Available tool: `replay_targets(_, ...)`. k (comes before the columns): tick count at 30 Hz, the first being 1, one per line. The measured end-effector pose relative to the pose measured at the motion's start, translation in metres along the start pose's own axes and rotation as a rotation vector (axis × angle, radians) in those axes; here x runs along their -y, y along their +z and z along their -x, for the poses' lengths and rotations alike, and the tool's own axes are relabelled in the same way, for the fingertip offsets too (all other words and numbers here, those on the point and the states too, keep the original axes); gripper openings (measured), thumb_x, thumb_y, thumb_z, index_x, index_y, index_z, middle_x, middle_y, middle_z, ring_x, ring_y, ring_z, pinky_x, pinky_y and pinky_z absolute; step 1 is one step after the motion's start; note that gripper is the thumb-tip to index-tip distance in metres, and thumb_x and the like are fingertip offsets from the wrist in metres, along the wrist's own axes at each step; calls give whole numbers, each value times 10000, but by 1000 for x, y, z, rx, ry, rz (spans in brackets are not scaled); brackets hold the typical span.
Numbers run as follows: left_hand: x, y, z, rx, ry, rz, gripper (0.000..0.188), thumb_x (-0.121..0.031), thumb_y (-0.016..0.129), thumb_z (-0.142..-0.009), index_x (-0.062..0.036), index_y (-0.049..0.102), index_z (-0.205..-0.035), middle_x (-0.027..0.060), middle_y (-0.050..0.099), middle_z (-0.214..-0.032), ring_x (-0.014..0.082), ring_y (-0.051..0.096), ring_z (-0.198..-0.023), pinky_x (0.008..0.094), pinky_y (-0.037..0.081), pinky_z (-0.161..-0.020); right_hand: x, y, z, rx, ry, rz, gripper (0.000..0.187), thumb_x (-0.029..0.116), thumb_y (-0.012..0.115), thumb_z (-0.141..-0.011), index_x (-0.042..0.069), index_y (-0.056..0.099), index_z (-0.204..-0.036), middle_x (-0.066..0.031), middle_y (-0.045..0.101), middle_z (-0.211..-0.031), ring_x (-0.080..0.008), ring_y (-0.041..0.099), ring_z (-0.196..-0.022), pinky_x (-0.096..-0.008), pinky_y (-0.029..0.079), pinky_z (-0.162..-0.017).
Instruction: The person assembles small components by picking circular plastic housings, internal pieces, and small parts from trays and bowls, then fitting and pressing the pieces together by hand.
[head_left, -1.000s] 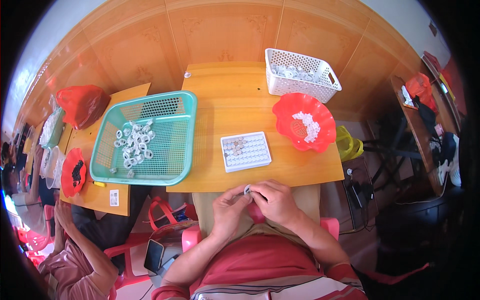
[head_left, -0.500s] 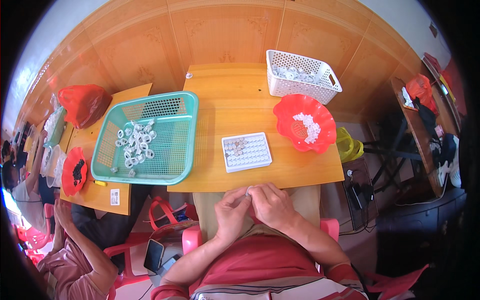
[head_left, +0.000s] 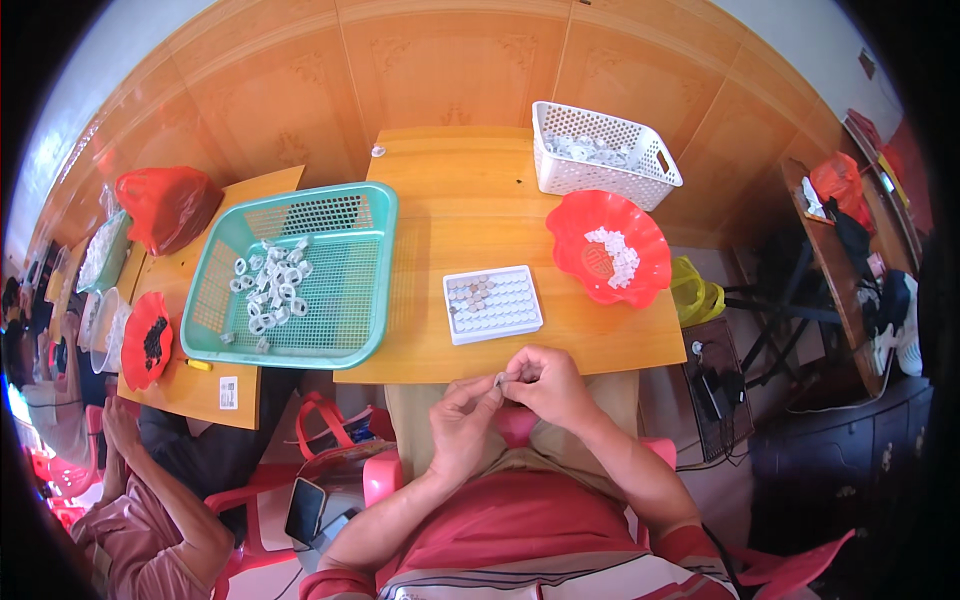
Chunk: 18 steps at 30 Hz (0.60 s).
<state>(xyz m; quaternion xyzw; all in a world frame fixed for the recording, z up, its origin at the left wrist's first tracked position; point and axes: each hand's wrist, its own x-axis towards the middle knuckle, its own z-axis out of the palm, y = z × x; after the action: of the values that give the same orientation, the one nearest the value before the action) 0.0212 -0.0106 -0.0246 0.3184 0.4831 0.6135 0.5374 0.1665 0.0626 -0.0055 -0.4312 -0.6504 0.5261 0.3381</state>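
My left hand (head_left: pixel 462 418) is closed, its thumb and fingers pinching a small pale ring-like piece (head_left: pixel 500 379) just off the table's front edge. My right hand (head_left: pixel 548 386) meets it there, thumb and fingertips also pinched on the piece. Fingers cover most of it, so its exact kind cannot be made out. Just beyond my hands, a white tray (head_left: pixel 500 337) lies on the table with rows of small round discs, some greyer than the others. To the left stands a green mesh basket (head_left: pixel 384 300) with many white and grey ring-shaped parts (head_left: pixel 276 284) heaped inside.
A red scalloped dish (head_left: pixel 655 265) of small white pieces (head_left: pixel 622 262) sits at the right. Behind it is a white perforated basket (head_left: pixel 600 183). Leftward are a red bag (head_left: pixel 168 210), a red dish with dark bits (head_left: pixel 137 368), and another person's arm (head_left: pixel 165 480).
My right hand has turned and lifted slightly, its fingers now pinching from above. My left hand stays nearly in place, still gripping the piece.
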Motion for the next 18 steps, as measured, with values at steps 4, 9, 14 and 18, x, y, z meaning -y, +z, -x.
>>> replay_targets(4, -3, -2, -1, 62, -15, 71, 226, 50, 638, -883, 26, 666, -1106, 87, 636, -1057, 126, 618, -918, 249, 518, -823, 2, -7, -1, 115, 212, -386, 131, -44, 686, -828, -6, 607, -925, -48, 652, -824, -100, 634, -714, -235, 537, -631)
replay_targets(9, -11, 2, 4, 74, -88, 201, 322, 17, 610, -907, 58, 555, -1221, 138, 644, -1068, 181, 641, -912, 300, 530, -838, 14, -14, 2, 161, 284, -454, 139, -15, 678, -851, -17, 630, -981, -56, 659, -850, -98, 632, -717, -238, 535, -618)
replay_targets(14, -21, 2, -1, 57, -224, 260, 268, 45, 629, -886, 50, 614, -1153, 136, 678, -1027, 184, 667, -905, 291, 560, -811, 34, -31, 11, 77, 52, -159, 196, 45, 704, -849, -21, 644, -1025, -39, 658, -859, -65, 613, -720, -211, 506, -636)
replay_targets(18, -17, -7, 2, 33, -288, 261, 243, 43, 625, -886, 34, 636, -1128, 125, 682, -1034, 183, 671, -912, 286, 566, -810, 147, -65, 28, -152, -683, -78, 494, 79, 779, -775, -6, 558, -1209, -127, 607, -1078, -150, 617, -865, -273, 528, -748)
